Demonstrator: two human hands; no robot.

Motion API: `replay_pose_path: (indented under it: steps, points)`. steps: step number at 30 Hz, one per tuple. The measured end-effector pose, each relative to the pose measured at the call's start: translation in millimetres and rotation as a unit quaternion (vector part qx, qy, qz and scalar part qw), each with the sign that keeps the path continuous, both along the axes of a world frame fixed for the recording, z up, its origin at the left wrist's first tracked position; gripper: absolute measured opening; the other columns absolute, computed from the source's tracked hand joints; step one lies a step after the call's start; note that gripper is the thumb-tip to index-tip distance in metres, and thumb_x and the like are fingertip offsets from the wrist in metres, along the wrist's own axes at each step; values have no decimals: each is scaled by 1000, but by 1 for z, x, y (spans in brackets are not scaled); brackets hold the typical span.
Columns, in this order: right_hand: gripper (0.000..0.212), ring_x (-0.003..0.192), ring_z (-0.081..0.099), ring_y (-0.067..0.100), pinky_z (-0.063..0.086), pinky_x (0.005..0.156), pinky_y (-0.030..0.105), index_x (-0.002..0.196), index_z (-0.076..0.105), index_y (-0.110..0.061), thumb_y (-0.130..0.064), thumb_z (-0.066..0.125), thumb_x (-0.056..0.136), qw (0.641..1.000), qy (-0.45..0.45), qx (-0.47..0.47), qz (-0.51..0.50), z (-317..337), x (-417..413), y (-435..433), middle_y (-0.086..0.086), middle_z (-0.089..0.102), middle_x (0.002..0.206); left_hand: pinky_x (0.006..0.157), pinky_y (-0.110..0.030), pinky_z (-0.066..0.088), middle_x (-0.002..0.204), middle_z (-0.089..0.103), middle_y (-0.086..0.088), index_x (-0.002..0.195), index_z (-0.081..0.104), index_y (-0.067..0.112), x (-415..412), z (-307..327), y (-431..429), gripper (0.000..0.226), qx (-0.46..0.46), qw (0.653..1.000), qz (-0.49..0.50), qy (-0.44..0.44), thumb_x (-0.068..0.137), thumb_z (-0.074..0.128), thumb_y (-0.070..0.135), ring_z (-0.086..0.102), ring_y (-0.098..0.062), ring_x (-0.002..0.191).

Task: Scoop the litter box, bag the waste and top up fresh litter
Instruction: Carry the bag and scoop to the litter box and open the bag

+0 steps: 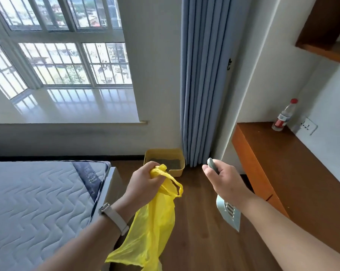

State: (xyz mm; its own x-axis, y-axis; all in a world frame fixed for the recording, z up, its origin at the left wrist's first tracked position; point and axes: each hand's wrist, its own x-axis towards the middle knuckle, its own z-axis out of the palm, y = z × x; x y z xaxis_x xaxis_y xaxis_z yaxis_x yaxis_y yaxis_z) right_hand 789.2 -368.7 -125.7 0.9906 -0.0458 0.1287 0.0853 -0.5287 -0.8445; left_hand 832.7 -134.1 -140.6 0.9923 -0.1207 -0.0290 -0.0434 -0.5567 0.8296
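Yellow film, thin and limp — the bag (153, 218) hangs from the left hand (145, 182), which is closed around its bunched handles, one loop sticking out to the right while the body droops past the wrist toward the floor. It looks empty and nearly weightless, so it will collapse on itself and cling; my guess is it needs its mouth spread by the handles, or the rim folded over the fingers, before anything can be tipped in. The right hand (222, 178) is closed around the handle of the scoop (228, 211), its slotted blade pointing down below the wrist. Pale rigid plastic by the look of it — light, stiff, fine to hold by the handle end, though a loaded blade would probably want keeping level. The litter box (177, 153) sits on the wood floor (200, 247) in the far corner, against the wall and just beside the foot of the curtain (202, 81), with grey litter showing inside. It lies beyond both hands, past the corner of the mattress (38, 202); scooping has not begun, and no fresh litter supply is visible.
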Motion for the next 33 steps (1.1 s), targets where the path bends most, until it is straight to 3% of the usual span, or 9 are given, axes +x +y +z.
replay_pose_path:
  steps: [10, 17, 22, 26, 33]
  points:
    - [43, 48, 31, 13, 29, 48, 31, 63, 33, -14, -36, 53, 96, 1000, -2, -5, 2, 0, 125, 25, -5, 31, 51, 50, -17, 45, 83, 64, 7, 102, 64, 27, 135, 6, 27, 14, 4, 1000, 13, 0, 88, 62, 25, 60, -10, 69]
    - [44, 48, 30, 7, 27, 46, 21, 62, 30, -16, -29, 52, 98, 1000, -2, 12, -14, -21, 205, -4, -10, 29, 50, 58, -26, 48, 83, 64, 6, 105, 64, 26, 213, -19, 7, 16, 30, 998, 54, 18, 89, 61, 27, 60, -12, 73]
    - [44, 48, 29, 7, 27, 46, 18, 63, 31, -14, -29, 52, 98, 1000, 15, 23, 7, -50, 279, -34, -9, 29, 51, 49, -13, 42, 81, 62, 10, 103, 63, 26, 273, -35, -22, 13, 52, 995, 81, 23, 90, 62, 26, 58, -7, 69]
    - [43, 49, 29, 8, 26, 47, 20, 63, 32, -14, -31, 52, 98, 998, 36, 38, 47, -68, 349, -64, -6, 29, 52, 56, -21, 45, 84, 62, 10, 106, 64, 25, 326, -47, -50, 18, 66, 990, 113, 49, 89, 62, 25, 59, -8, 74]
    - [43, 48, 30, 7, 28, 47, 23, 62, 32, -17, -32, 51, 98, 994, 68, 42, 69, -101, 438, -95, -10, 30, 50, 57, -18, 41, 82, 60, 14, 99, 62, 30, 393, -68, -80, 12, 97, 982, 149, 70, 88, 62, 26, 55, -1, 73]
